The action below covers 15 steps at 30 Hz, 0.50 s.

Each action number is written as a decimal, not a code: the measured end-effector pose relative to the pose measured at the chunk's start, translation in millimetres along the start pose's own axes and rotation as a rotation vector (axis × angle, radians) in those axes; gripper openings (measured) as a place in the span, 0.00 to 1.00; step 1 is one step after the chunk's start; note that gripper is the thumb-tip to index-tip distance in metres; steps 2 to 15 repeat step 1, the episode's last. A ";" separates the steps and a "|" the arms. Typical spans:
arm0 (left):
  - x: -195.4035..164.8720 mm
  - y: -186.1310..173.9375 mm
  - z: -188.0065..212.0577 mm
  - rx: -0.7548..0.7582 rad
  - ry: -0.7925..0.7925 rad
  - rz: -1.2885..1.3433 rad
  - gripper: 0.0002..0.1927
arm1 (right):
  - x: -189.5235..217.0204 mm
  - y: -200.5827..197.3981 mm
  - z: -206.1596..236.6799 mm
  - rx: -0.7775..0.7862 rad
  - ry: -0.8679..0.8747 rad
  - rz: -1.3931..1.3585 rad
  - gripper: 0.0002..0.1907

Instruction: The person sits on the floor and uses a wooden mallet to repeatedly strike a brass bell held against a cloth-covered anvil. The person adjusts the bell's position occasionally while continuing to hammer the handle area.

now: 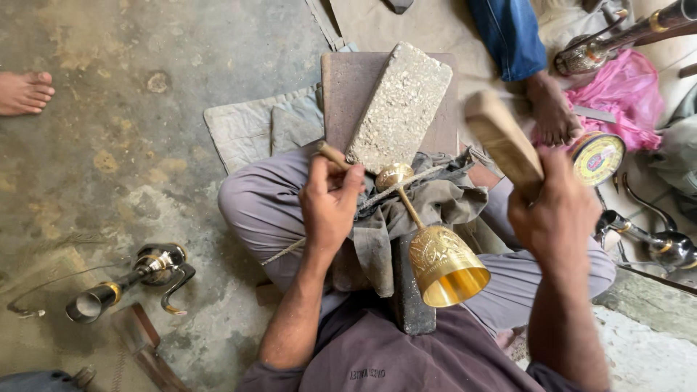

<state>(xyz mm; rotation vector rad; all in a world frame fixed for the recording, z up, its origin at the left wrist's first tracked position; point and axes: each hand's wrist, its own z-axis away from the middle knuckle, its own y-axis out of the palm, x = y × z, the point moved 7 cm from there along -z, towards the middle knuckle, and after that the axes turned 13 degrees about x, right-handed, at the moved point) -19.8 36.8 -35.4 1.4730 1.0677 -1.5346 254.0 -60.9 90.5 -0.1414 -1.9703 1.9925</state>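
From the head camera, a person sits cross-legged on the floor [109, 160] with a gold goblet [435, 254] lying on its side over a grey cloth [435, 199] in the lap, its open mouth toward the person and its foot near a rough stone block [399, 105]. The left hand [330, 203] has its grip closed around a thin tool with a wooden handle [332, 154], and the tip seems to rest by the goblet's foot. The right hand [555, 214] is clenched on a wooden mallet [502, 141], lifted up and blurry. To do this well, I think the tool should sit firm on one spot, the hits should be small and straight, and the goblet should not roll. Another person's bare foot [552, 112] is near a round tin [597, 156] and a pink bag [624, 94].
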 end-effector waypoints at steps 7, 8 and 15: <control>2.3 -7.5 7.1 -0.033 -0.028 0.025 0.12 | -28.5 27.6 11.8 0.216 0.297 -0.147 0.41; 2.3 -7.5 7.1 -0.033 -0.028 0.025 0.12 | -28.5 27.6 11.8 0.216 0.297 -0.147 0.41; 2.3 -7.5 7.1 -0.033 -0.028 0.025 0.12 | -28.5 27.6 11.8 0.216 0.297 -0.147 0.41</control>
